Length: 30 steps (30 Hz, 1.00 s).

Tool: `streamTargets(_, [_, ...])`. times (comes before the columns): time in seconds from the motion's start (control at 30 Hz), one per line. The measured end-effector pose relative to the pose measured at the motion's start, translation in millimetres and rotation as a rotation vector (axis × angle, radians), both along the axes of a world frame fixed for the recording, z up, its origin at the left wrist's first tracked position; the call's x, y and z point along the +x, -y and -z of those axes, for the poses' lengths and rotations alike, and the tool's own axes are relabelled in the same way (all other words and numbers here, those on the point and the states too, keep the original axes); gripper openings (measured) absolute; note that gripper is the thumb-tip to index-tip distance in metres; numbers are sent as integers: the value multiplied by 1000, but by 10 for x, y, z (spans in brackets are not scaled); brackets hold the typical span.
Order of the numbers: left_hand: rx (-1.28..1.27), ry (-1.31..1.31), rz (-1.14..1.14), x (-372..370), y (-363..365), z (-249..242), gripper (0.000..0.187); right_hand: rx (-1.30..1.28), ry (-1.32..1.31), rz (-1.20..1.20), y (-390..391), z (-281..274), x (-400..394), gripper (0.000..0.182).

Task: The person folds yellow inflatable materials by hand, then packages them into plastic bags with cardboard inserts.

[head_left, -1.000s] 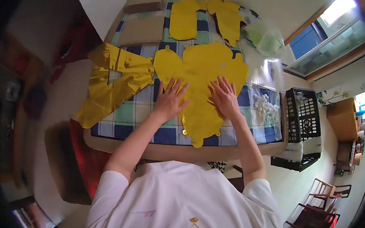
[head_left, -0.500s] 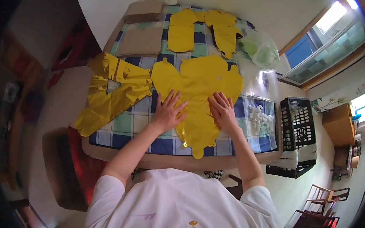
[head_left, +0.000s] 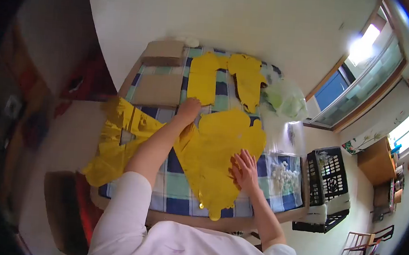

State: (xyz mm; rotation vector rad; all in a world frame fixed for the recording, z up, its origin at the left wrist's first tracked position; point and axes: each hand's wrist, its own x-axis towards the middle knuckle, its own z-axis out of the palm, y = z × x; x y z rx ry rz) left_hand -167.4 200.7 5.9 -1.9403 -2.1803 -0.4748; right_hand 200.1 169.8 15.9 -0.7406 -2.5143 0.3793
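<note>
A flat yellow foil balloon [head_left: 219, 147] lies on the checked cloth in front of me. My left hand [head_left: 190, 109] is at its upper left, fingers closed on the edge of its left lobe, which is bent up beneath my wrist. My right hand [head_left: 245, 172] rests on the balloon's right side with fingers stretched out. To the left lies a crinkled, shinier yellow foil piece [head_left: 112, 154], partly behind my left forearm. Two more flat yellow foil pieces, one on the left [head_left: 202, 80] and one on the right [head_left: 246, 80], lie at the far side.
The bed with its checked cloth [head_left: 174, 187] holds cardboard pieces [head_left: 157, 88] at the far left. Clear plastic bags [head_left: 289, 105] lie along the right, one with small white items [head_left: 284, 175]. Black crates [head_left: 326, 176] stand beside the bed at right.
My left hand has moved from lying flat on the balloon up to its left lobe, closing on the edge and bending it. My right hand stays on the balloon. The view has tilted upward.
</note>
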Motion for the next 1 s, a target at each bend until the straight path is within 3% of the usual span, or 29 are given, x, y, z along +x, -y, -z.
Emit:
streamTargets(0.03, [62, -11, 61, -22, -79, 24, 15, -7, -7, -2, -1, -2, 6, 42])
streamTargets(0.13, [-113, -23, 5, -17, -166, 42, 12, -36, -20, -17, -16, -5, 19, 40])
streamTargets(0.23, [-78, 101, -53, -88, -283, -7, 9, -30, -25, -78, -135, -93, -106, 38])
streamTargets(0.33, [-50, 485, -8, -267, -324, -79, 10, -6, 41, -114, -441, -338, -551, 39])
streamTargets(0.43, [207, 652, -38, -349, -378, -193, 8, 59, 26, -161, -790, -329, -1154, 43])
streamTargets(0.53, [360, 606, -120, -254, -405, -442, 8, 181, 115, -193, -1064, -179, -1724, 44])
streamTargets(0.63, [420, 573, 21, -225, -433, -465, 7, 167, 33, -158, -1160, -72, -2060, 43])
streamTargets(0.73, [317, 536, 91, -220, -427, -406, 6, 213, 63, -106, -1193, -80, -2145, 42])
streamTargets(0.83, [396, 560, 30, -208, -445, -496, 5, 162, 400, -40, -1255, 2, -2148, 44])
streamTargets(0.93, [614, 663, -93, -312, -443, -717, 7, 114, 329, -45, -1211, -37, -2112, 47])
streamTargets(1.0, [421, 462, 47, -370, -428, -589, 9, 91, 320, -50, -1221, -11, -2122, 44])
